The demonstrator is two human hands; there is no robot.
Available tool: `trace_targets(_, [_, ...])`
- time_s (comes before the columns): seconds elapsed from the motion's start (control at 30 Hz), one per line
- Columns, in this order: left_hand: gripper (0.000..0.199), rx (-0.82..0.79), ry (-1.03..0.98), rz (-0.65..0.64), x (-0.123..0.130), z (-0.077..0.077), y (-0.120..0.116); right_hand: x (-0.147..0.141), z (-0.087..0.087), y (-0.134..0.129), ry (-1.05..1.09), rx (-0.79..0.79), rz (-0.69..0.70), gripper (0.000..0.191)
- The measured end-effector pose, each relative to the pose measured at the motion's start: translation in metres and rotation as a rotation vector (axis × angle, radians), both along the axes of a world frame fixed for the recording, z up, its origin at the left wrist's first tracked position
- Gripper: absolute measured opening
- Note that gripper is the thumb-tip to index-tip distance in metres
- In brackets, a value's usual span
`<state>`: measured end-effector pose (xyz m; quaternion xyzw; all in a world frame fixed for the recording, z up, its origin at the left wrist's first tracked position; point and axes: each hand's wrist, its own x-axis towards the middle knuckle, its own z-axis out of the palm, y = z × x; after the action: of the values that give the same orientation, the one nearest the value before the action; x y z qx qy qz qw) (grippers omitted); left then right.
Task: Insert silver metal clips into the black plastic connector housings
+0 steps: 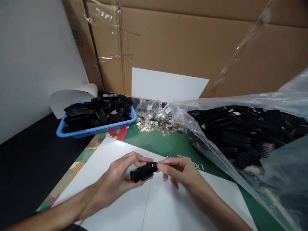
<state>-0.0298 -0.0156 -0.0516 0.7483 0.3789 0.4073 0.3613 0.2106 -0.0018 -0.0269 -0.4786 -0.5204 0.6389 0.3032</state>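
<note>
Holding one black part [141,173], two hands [117,175] [185,173], one blue basket [101,130]

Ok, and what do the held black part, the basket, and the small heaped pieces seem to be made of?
Black part: probably molded plastic, dull matte, with crisp edges. Basket: likely plastic, smooth blue, with a perforated wall. Small pieces: apparently thin metal, silvery, judging by bright glints; the exact metal can't be told.
</note>
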Motion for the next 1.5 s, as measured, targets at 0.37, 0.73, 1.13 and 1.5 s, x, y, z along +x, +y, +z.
trace_targets(0.37, [0.024,0.027,0.003,-0.059,-0.003,-0.005,-0.003,-0.009,-0.006,-0.004,0.003,0.132,-0.032,0.035])
trace_targets(0.73, [0.018,0.072,0.077,-0.047,-0.004,0.008,-0.001,0.002,-0.003,0.008,0.063,-0.022,0.079,0.033])
trace_targets(1.13, [0.028,0.194,0.028,-0.145,-0.008,-0.001,-0.009,-0.005,-0.002,0.004,0.126,-0.145,0.036,0.023])
trace_targets(1.5, [0.021,0.158,0.068,-0.132,-0.005,-0.001,-0.01,0.009,0.002,0.011,-0.079,0.065,0.199,0.025])
